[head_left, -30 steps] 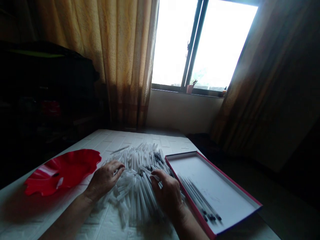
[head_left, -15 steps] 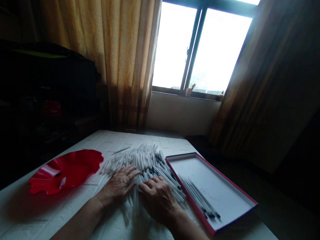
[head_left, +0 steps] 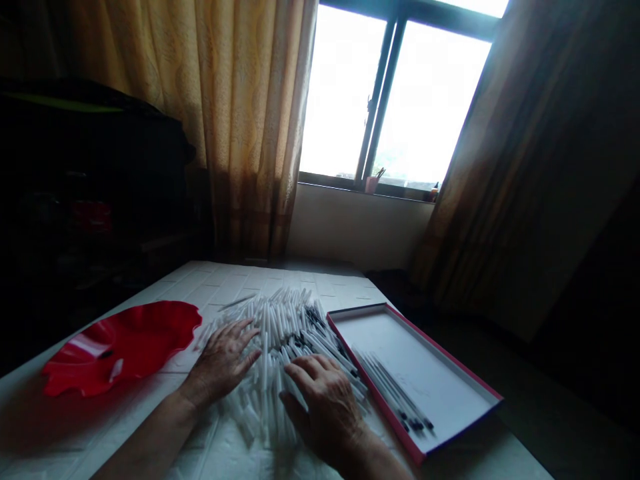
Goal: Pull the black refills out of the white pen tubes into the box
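A heap of slim white pen-like tubes (head_left: 274, 320) lies on the table, some with black parts showing among them. On the left side of the heap rests my left hand (head_left: 225, 360), palm down with its fingers spread. My right hand (head_left: 324, 399) is over the heap's near right side, fingers bent and thumb held apart, with nothing visible gripped. Between the two hands, more tubes lie loosely toward me. Several thin sticks with black ends (head_left: 395, 390) lie side by side in a shallow pink-edged box lid (head_left: 445, 373) right of my right hand.
A red wavy-edged bowl (head_left: 125, 340) stands on the left, with a small pale piece (head_left: 116, 369) in it. The white brick-patterned table (head_left: 200, 283) runs toward a window (head_left: 395, 100) and tan curtains (head_left: 250, 120). A pink cup (head_left: 371, 185) stands on the sill.
My hands have moved apart, the left one to the left and the right one slightly right and nearer. More tubes show between them. The view has shifted a little.
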`<state>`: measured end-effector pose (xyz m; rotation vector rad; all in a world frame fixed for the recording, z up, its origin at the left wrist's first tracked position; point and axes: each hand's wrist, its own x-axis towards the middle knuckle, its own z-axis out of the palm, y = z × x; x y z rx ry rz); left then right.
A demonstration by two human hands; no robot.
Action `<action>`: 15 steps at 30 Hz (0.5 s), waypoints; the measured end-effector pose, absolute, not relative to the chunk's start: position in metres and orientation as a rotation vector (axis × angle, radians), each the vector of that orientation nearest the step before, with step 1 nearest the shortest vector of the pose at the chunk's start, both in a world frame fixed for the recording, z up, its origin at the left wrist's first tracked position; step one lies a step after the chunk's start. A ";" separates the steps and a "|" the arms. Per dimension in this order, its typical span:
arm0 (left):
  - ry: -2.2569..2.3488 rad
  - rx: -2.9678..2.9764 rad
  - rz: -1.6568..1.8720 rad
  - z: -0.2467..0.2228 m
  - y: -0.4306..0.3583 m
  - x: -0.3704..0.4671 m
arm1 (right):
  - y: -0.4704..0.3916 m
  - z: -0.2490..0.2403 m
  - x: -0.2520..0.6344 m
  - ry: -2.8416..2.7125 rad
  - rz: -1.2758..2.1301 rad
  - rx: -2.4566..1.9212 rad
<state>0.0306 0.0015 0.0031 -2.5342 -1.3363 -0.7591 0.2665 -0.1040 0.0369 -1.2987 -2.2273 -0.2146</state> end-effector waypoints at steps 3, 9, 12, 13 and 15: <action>-1.125 -2.715 -0.713 0.013 -0.021 0.047 | -0.117 0.026 0.289 -2.168 -0.146 -1.431; -0.755 -3.106 -0.488 0.009 -0.049 0.072 | -0.120 0.004 0.316 -2.267 0.249 -1.780; -0.824 -3.077 -0.425 -0.007 -0.041 0.070 | -0.111 -0.004 0.311 -2.232 0.277 -1.767; -0.846 -3.047 -0.426 -0.012 -0.037 0.067 | -0.109 -0.005 0.307 -2.220 0.280 -1.763; -0.854 -2.997 -0.441 -0.020 -0.028 0.059 | -0.105 -0.005 0.297 -2.195 0.281 -1.735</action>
